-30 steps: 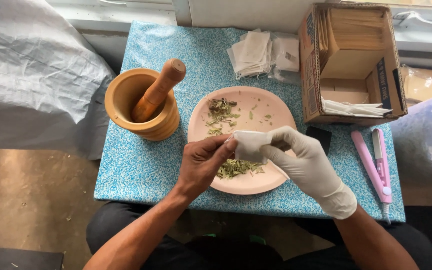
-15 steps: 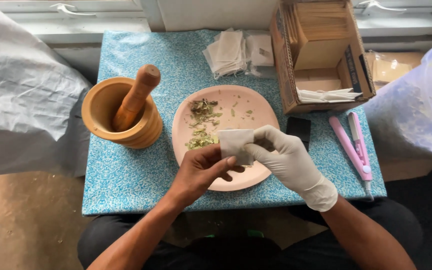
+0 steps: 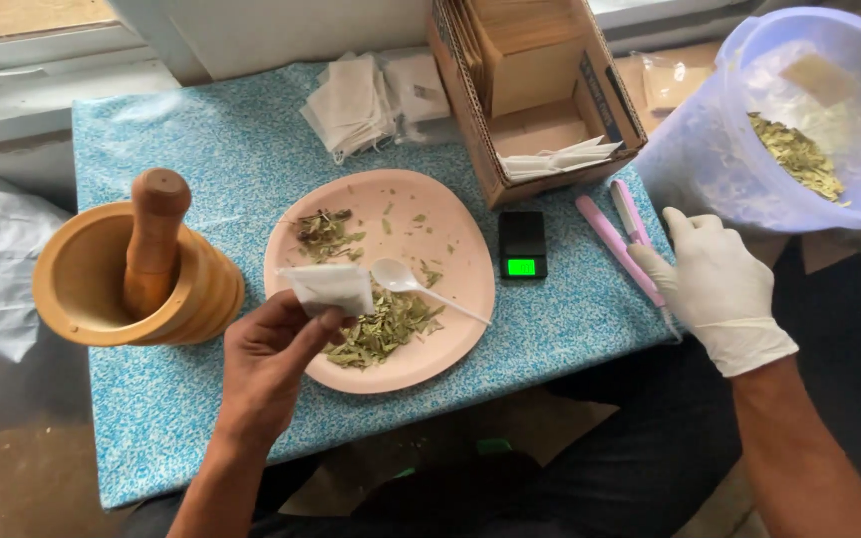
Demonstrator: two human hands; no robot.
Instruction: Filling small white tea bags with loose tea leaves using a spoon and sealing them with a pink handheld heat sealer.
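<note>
While the white paper sachet (image 3: 329, 287) is held up over the 9 o'clock edge of the pink plate (image 3: 470, 249), the entries stand as follows.

Left hand (image 3: 271, 364): bare, at 6 o'clock of the table; thumb and forefinger pinch the sachet by its lower edge, the other fingers curled beneath. Whether the sachet's mouth is open or folded cannot be told.

Right hand (image 3: 719, 289): white glove, at 3 o'clock; fingers loosely spread and extended, palm down, holding nothing, fingertips just beside the pink clamp-style sealer (image 3: 618, 244). Contact with it cannot be told.

Plate contents: white plastic spoon (image 3: 411, 284) lying across the middle, bowl toward 9 o'clock; heap of dried green leaves (image 3: 381, 329) at 6 o'clock; smaller scatter at 11 o'clock.

Other items on the blue patterned tablecloth (image 3: 201, 139):
- small black scale (image 3: 522, 244) with a lit green display, between plate and sealer
- wooden mortar (image 3: 82, 289) with pestle (image 3: 154, 234) upright in it, at 9 o'clock
- stack of empty sachets (image 3: 356, 100), at 12 o'clock
- cardboard box (image 3: 470, 110) of envelopes, at 1 o'clock

Off the table, at 2 o'clock: pale plastic tub (image 3: 809, 130) with more leaves.

Step in hand, as judged: the sachet is away from the spoon and the gloved hand is by the sealer, so closing looks nearer than filling. Taking up the sealer calls for a firm grip on it, and for the sachet's open edge kept level and clear of the pinching fingers.
</note>
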